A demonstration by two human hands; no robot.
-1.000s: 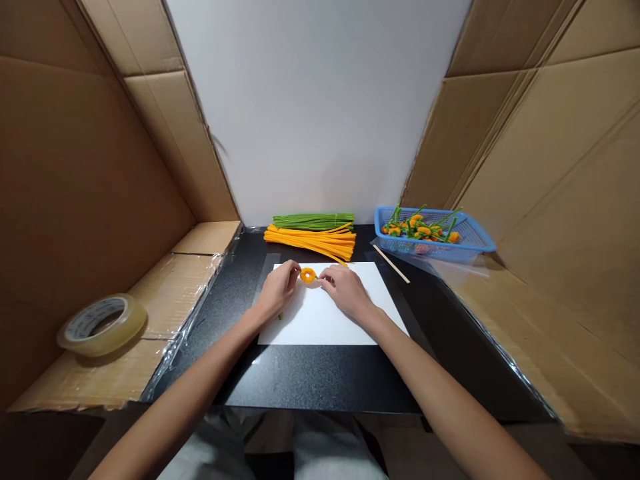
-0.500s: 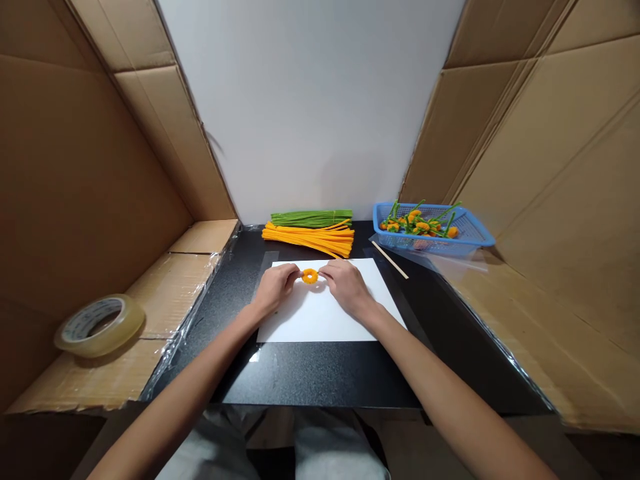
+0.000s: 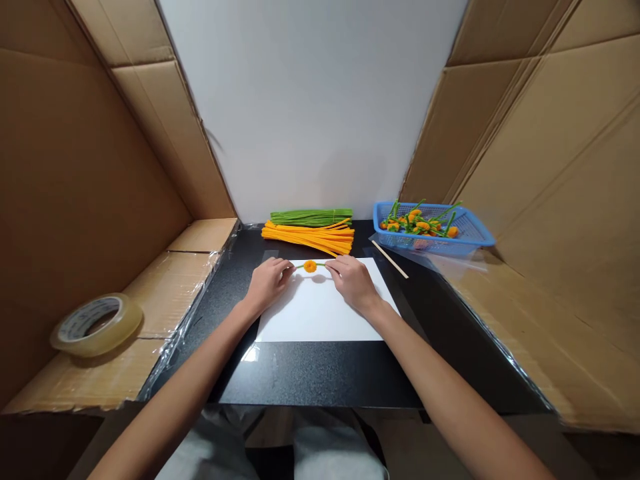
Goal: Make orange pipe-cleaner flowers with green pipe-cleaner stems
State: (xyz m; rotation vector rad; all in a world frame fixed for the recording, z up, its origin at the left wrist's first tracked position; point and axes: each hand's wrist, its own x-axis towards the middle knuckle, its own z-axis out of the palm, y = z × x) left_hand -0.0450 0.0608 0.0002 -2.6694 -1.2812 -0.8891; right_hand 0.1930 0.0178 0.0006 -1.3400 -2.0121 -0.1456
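Note:
A small orange pipe-cleaner coil on a thin green stem is held just above the far edge of a white sheet of paper. My left hand pinches the stem's left end and my right hand pinches its right end, so the stem runs level between them. Both hands have their fingers closed. The coil casts a small shadow on the paper.
Bundles of orange pipe cleaners and green pipe cleaners lie at the back of the black table. A blue basket of finished orange-and-green pieces and a wooden stick are at the right. A tape roll rests on cardboard at the left.
The coil has turned from facing up as an open ring to edge-on, and has risen slightly. Both hands moved a little apart, and the green stem now shows on both sides.

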